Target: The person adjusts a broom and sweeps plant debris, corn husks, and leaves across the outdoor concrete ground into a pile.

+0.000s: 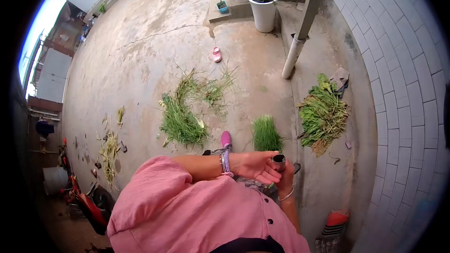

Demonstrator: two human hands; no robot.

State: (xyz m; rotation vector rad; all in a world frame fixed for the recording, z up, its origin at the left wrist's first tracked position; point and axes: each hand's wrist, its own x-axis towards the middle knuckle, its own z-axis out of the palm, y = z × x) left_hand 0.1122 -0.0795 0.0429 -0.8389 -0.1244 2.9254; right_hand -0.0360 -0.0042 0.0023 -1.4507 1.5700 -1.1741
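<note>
My right hand (285, 180) is wrapped round a small dark metallic cup (279, 159), its round mouth facing up toward me. Palm up, my left hand (255, 165) lies beside it with the fingers stretched out toward the cup's near side. Just beyond both hands stands a neat bundle of thin green stalks (266, 133), like chives. Farther left, a loose heap of similar green stalks (183, 121) is spread on the concrete.
Leafy greens (322, 115) are piled at right, near a tiled wall (405, 89). A metal post (309, 14) and white planter (262, 15) stand ahead. A pink clog (216, 55) lies beyond the stalks. Withered scraps (109, 152) and a red vehicle (84, 201) are at left.
</note>
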